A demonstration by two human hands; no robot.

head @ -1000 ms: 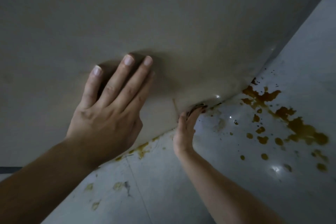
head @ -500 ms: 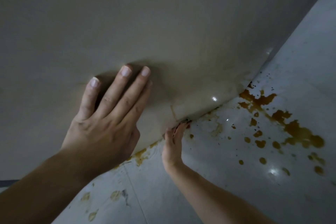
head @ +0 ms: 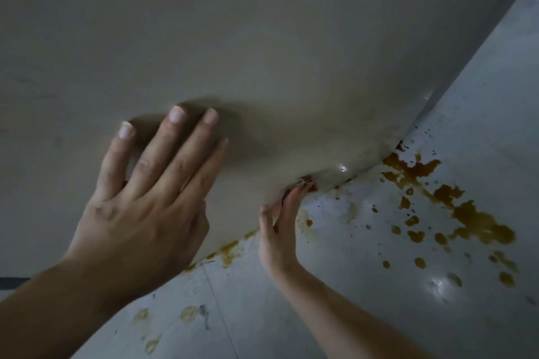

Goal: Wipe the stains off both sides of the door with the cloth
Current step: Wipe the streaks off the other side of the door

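The beige door fills the upper part of the head view. My left hand lies flat on it with straight, spread fingers. My right hand reaches up to the door's bottom edge, fingers straight and thumb apart. Its fingertips press a small reddish bit of the cloth against that edge; the remainder of the cloth is hidden. Brown stains run along the foot of the door, to the left of my right hand.
The grey tiled floor below the door carries a large brown spill with several splashes at the right. Fainter smears lie at the lower left. The door meets the floor in a diagonal line.
My right hand slid down-left along the door's bottom edge, then came back a little to the right. My left hand stayed flat on the door, lower in view.
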